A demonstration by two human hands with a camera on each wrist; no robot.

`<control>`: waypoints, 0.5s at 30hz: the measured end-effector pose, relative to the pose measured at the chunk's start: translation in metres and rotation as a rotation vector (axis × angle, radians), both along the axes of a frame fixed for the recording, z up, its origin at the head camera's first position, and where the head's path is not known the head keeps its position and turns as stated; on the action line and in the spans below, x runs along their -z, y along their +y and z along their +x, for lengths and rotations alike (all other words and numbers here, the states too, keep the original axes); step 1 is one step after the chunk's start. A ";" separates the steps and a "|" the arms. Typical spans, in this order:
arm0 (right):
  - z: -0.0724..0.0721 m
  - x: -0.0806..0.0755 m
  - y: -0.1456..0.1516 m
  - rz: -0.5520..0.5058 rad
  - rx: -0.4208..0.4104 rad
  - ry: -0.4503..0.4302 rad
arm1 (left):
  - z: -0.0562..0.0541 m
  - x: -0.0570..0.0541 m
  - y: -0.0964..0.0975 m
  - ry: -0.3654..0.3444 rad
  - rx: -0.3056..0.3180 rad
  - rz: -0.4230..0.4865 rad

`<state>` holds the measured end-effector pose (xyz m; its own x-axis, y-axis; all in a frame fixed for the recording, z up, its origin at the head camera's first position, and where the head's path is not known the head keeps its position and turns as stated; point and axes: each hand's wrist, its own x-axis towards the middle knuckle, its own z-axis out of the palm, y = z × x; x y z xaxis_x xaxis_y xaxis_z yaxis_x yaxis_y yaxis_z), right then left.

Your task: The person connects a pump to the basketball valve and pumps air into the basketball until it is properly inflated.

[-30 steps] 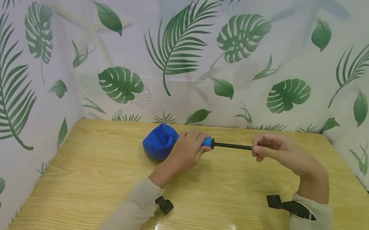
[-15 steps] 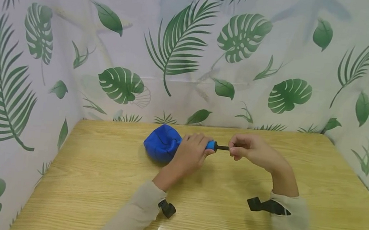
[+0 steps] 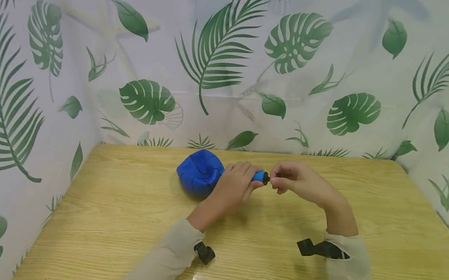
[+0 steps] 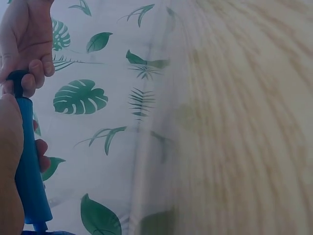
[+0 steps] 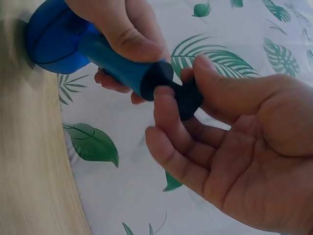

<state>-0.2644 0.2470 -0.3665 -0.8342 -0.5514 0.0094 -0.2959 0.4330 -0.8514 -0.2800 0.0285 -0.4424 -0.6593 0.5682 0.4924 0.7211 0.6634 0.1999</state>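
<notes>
A blue hand pump with a black end cap is gripped round its barrel by my left hand. Fingers of my right hand curl round the pump's black handle, which sits close against the barrel's end. At the pump's other end is a blue ball with dark seam lines, dented and partly deflated, at the left of my left hand. In the left wrist view the pump's narrow tip meets the ball at the bottom edge.
The wooden table spreads under both arms. Behind it and along both sides stands a white cloth printed with green leaves. Black camera straps sit over the beige sleeves.
My right hand has moved left toward my left hand, pushing the pump's black rod into the barrel. The left hand and ball have shifted slightly right.
</notes>
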 end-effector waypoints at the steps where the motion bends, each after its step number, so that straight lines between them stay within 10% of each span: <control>1: 0.000 -0.001 0.003 0.000 -0.014 0.006 | 0.000 -0.001 0.000 -0.007 0.010 0.005; 15: 0.020 -0.028 0.067 -0.101 -0.065 0.144 | -0.003 -0.008 -0.009 0.008 -0.009 0.016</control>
<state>-0.2442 0.3144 -0.3386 -0.7828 -0.5945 0.1840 -0.4423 0.3235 -0.8365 -0.2833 0.0193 -0.4346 -0.6599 0.5547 0.5067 0.7171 0.6664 0.2044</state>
